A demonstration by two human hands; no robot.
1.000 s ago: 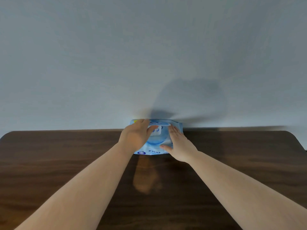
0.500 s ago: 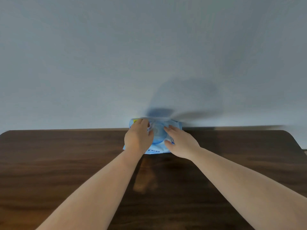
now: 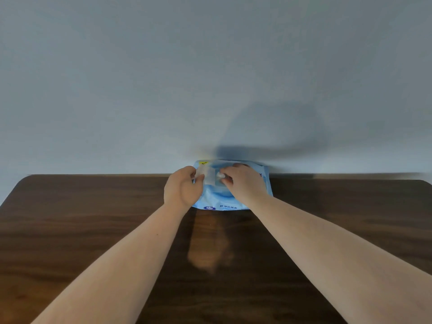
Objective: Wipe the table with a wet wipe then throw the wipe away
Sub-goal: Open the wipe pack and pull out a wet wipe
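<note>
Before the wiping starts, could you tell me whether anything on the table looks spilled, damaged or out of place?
Nothing stands out. The blue wipe pack lies flat at the table's far edge by the wall, with its flap peeled up by the left hand while the right hand pinches at the opening. No spill or damage shows on the wood.

Glossy wood table (image 3: 93,230) (plastic wipe pack (image 3: 224,199)).

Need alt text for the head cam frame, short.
Two bare hands work at a blue wet wipe pack at the far edge of a dark wooden table: left hand peels the flap, right hand pinches something white.
</note>
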